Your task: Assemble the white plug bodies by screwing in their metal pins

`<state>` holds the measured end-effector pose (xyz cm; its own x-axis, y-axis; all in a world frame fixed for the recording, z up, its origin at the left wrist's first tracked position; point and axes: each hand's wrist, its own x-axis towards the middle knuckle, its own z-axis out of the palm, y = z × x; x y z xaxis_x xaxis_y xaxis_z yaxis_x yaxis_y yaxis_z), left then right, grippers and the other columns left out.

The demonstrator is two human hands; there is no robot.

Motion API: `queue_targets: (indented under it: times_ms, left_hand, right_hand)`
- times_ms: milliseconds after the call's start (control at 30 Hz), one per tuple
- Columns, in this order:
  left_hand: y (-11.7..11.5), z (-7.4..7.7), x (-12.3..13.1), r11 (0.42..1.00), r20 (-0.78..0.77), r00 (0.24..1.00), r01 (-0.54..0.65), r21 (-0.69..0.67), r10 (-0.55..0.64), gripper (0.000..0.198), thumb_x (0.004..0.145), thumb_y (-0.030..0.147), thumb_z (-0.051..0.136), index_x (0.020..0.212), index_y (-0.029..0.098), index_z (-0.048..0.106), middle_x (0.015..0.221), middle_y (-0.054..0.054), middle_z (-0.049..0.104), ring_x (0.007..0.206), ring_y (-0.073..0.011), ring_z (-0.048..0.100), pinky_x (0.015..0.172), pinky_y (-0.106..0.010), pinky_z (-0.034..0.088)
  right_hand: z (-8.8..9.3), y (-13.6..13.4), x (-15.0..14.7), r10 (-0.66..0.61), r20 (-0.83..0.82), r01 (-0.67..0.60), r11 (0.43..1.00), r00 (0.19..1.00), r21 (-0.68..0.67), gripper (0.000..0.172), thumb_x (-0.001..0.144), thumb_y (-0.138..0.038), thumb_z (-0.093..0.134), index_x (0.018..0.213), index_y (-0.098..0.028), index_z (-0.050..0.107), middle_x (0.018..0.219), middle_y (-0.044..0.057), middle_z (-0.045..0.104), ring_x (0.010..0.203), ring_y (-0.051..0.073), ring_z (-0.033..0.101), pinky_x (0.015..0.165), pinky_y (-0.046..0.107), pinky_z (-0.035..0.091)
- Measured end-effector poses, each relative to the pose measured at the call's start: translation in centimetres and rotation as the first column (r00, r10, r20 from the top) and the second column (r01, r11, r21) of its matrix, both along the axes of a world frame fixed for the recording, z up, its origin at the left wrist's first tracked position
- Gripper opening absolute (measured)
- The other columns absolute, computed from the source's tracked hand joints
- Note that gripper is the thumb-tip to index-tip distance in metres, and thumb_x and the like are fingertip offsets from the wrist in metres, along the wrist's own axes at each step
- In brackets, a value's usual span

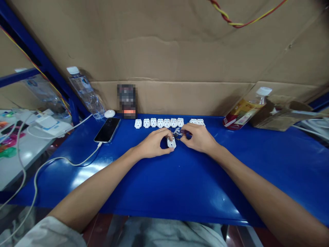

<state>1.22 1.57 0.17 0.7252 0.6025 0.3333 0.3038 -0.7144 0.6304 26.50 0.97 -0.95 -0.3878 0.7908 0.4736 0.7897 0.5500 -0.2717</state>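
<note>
My left hand [154, 143] rests on the blue table [180, 185], its fingers closed on a small white plastic socket part [171, 143]. Just to the right, my right hand [197, 138] has its fingertips pinched together over a little pile of small metal pieces [178, 132]; what they hold is too small to name. Behind both hands a row of several identical white socket parts [159, 122] stands along the table, reaching from left of centre to behind my right hand.
A black phone [107, 130] on a white charging cable [64, 161] lies at the left, near a water bottle [86, 92] and a white puck [109, 113]. A tipped bottle [246, 108] and cardboard [280, 115] lie at the right. Cardboard wall behind.
</note>
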Motion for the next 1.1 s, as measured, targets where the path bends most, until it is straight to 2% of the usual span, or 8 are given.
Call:
queue_targets:
  times_ms: [333,567,733,933,1100]
  left_hand:
    - [0.0,0.0,0.0,1.000,-0.006,1.000,-0.005,-0.001,0.005,0.022,0.087,0.027,0.075,0.104,0.024,0.061,0.111,-0.003,0.067,0.105,-0.0214,0.064,0.097,-0.041,0.052]
    - [0.0,0.0,0.0,1.000,-0.003,1.000,0.000,-0.001,0.000,0.021,0.088,0.026,0.074,0.105,0.024,0.061,0.112,-0.003,0.067,0.105,-0.0214,0.064,0.097,-0.041,0.052]
    - [0.0,-0.1,0.1,1.000,-0.003,1.000,-0.001,0.006,0.001,0.021,0.088,0.027,0.074,0.106,0.025,0.062,0.112,-0.003,0.067,0.106,-0.0214,0.064,0.098,-0.041,0.052]
    - [0.0,-0.1,0.1,1.000,-0.001,1.000,-0.004,0.007,0.004,0.023,0.088,0.027,0.074,0.106,0.025,0.061,0.113,-0.003,0.067,0.106,-0.0216,0.065,0.098,-0.041,0.052]
    - [0.1,-0.2,0.0,1.000,-0.009,1.000,-0.003,0.009,0.004,0.023,0.088,0.027,0.075,0.106,0.025,0.061,0.112,-0.003,0.067,0.106,-0.0220,0.064,0.098,-0.041,0.052]
  right_hand:
    - [-0.1,0.1,-0.2,0.001,-0.023,-0.001,1.000,1.000,-0.005,0.007,0.081,-0.017,0.066,0.083,-0.023,0.061,0.084,0.004,0.071,0.073,0.021,0.064,0.070,0.034,0.047]
    - [-0.1,0.2,0.2,0.044,-0.029,-0.045,0.999,0.999,-0.015,0.004,0.088,-0.018,0.065,0.088,-0.022,0.066,0.088,0.006,0.074,0.077,0.022,0.067,0.072,0.035,0.051]
    - [0.0,0.3,0.8,0.126,-0.031,-0.126,0.992,0.992,-0.020,0.017,0.094,-0.017,0.060,0.102,-0.023,0.074,0.100,0.007,0.078,0.088,0.023,0.073,0.080,0.036,0.055]
    - [0.0,0.3,1.3,0.190,-0.040,-0.191,0.982,0.981,-0.012,0.032,0.092,-0.008,0.056,0.111,-0.025,0.077,0.111,0.006,0.079,0.098,0.024,0.075,0.089,0.039,0.058]
    - [0.3,0.1,1.2,0.161,-0.062,-0.161,0.987,0.985,0.007,0.024,0.087,-0.008,0.059,0.097,-0.023,0.075,0.100,0.005,0.079,0.088,0.023,0.074,0.081,0.037,0.056]
